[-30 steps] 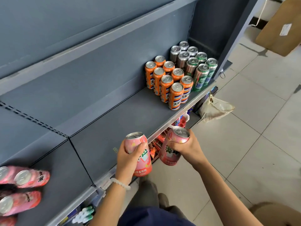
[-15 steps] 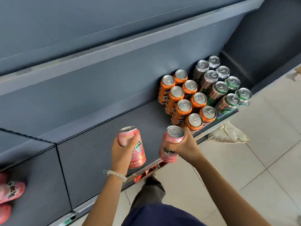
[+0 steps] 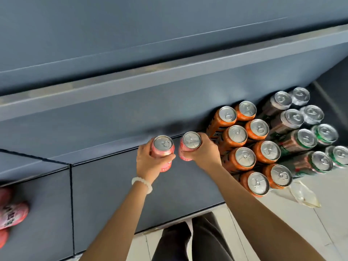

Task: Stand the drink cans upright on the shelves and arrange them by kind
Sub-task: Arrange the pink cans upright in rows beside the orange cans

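Observation:
My left hand (image 3: 148,162) grips an upright pink can (image 3: 163,147) near the back of the grey shelf (image 3: 113,194). My right hand (image 3: 205,153) grips a second upright pink can (image 3: 191,141) just to its right, close beside the block of upright orange cans (image 3: 244,140). Whether the two pink cans touch the shelf cannot be told. Further right stand upright brown and green cans (image 3: 305,132). At the far left edge, pink cans (image 3: 11,213) lie on their sides on the neighbouring shelf section.
An upper shelf edge (image 3: 169,76) runs across above the cans. A seam (image 3: 71,204) divides the shelf sections. A crumpled clear plastic bag (image 3: 305,194) lies on the tiled floor (image 3: 329,213) at the right. My legs show below the shelf front.
Both hands have carried the pink cans from the shelf's front edge inward to the back, left of the orange cans. The view has tilted to look almost straight down.

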